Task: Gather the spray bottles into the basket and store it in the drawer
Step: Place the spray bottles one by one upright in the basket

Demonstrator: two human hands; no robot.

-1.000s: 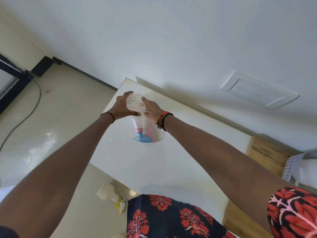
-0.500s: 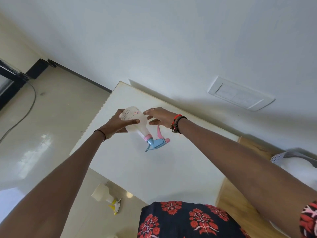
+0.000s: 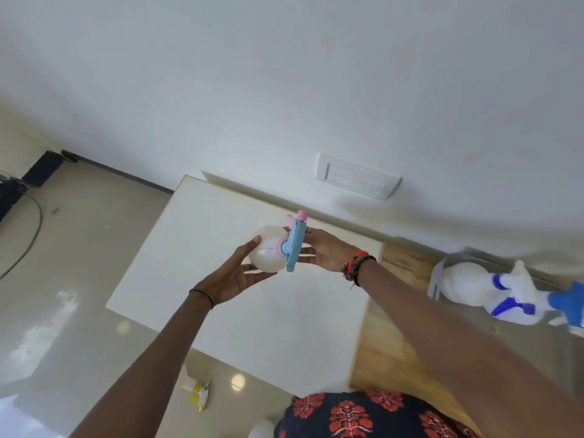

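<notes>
A white spray bottle (image 3: pixel 267 252) with a light blue and pink trigger head is held in the air above the white tabletop (image 3: pixel 252 311), its head pointing toward me. My left hand (image 3: pixel 234 276) cups the bottle's body from below. My right hand (image 3: pixel 325 252) touches the trigger head from the right. At the right edge, a grey basket (image 3: pixel 441 273) holds a white bottle with a blue trigger (image 3: pixel 493 292). A spray bottle with a yellow trigger (image 3: pixel 197 395) lies on the floor below the table's near edge.
A wooden surface (image 3: pixel 388 343) adjoins the white top on the right, under the basket. The white wall behind carries a switch plate (image 3: pixel 357 178). A black cable (image 3: pixel 28 241) runs over the glossy floor at the left. A white rounded object (image 3: pixel 260 429) shows at the bottom edge.
The bottle has been lifted off the table and turned so that its trigger head faces me. Both hands shifted right with it. The view swung right and now shows the basket.
</notes>
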